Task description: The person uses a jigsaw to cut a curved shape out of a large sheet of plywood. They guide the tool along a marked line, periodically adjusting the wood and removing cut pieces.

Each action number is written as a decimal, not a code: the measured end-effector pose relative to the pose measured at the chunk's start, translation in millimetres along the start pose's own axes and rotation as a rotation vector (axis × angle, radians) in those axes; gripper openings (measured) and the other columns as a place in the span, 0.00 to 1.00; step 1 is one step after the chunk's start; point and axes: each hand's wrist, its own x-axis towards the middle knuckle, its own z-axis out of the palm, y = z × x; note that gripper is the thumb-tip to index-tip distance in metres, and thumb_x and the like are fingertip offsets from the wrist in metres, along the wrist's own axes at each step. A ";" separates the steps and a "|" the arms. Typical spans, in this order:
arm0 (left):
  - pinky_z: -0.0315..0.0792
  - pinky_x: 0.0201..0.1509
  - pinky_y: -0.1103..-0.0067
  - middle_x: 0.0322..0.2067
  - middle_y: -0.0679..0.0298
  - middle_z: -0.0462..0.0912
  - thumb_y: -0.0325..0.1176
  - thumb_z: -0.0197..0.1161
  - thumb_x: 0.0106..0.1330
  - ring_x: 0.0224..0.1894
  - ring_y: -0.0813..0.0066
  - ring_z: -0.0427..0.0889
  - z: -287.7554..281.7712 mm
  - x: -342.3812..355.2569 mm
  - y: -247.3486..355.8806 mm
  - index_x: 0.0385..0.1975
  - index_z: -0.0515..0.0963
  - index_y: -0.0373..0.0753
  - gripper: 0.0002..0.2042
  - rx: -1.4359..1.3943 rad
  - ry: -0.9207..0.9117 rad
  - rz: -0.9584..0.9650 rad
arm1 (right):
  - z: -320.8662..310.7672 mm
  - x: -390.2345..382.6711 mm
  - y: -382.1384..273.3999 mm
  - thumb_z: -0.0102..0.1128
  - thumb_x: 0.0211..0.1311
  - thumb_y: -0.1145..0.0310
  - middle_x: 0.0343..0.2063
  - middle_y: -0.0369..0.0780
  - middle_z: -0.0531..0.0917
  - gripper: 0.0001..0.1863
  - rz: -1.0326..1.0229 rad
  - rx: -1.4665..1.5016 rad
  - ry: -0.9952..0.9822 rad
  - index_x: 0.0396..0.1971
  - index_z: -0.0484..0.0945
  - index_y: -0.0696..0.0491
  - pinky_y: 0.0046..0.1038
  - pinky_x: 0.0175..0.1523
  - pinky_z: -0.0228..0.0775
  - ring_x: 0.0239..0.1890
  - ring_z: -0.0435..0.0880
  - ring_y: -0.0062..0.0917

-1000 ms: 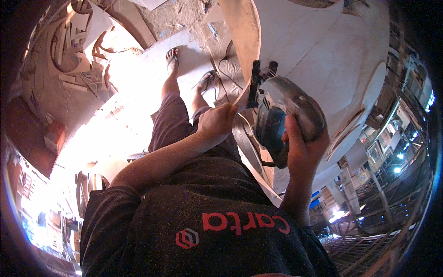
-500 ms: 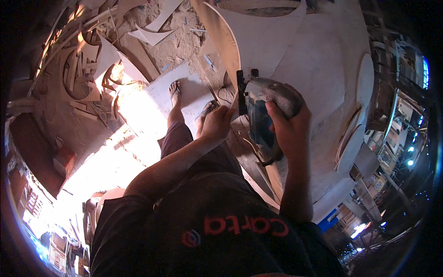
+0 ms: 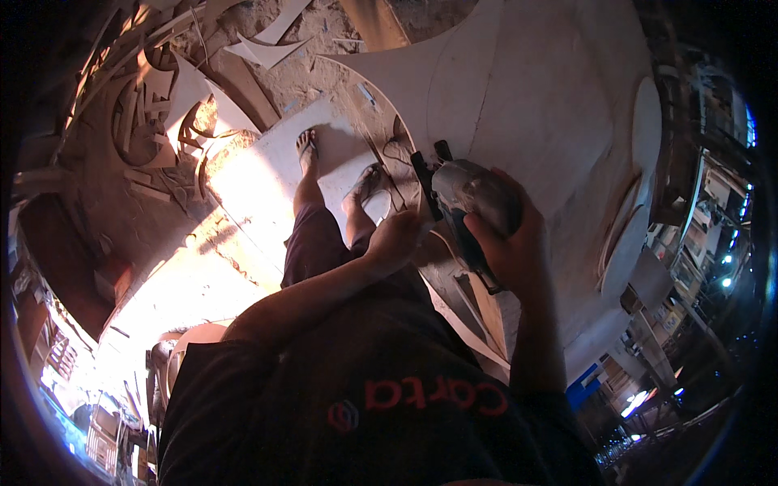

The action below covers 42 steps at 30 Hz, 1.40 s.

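Dusty grey power tool point(image 3: 476, 191), slanted at the curved edge of a pale board point(image 3: 539, 101)

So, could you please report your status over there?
Right grip around power tool, at edge of pale board. Left grip close by, hold unclear. Offcuts littering floor.

**Power tool point(image 3: 463, 191) at edge of pale sheet point(image 3: 543, 105)**

Your right hand point(image 3: 520, 243) grips the power tool at the pale sheet's left edge. Your left hand point(image 3: 397, 240) curls beside that edge, its hold unclear. Curved offcuts point(image 3: 188, 99) lie well left of the sheet.
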 end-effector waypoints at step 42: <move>0.80 0.53 0.56 0.40 0.50 0.88 0.55 0.46 0.76 0.48 0.50 0.88 -216.4 145.1 141.3 0.42 0.87 0.38 0.28 0.770 0.156 -0.142 | -5.9 -10.1 8.9 0.74 0.56 0.71 0.52 0.49 0.85 0.33 0.040 0.006 -0.012 0.63 0.73 0.58 0.35 0.60 0.77 0.54 0.86 0.36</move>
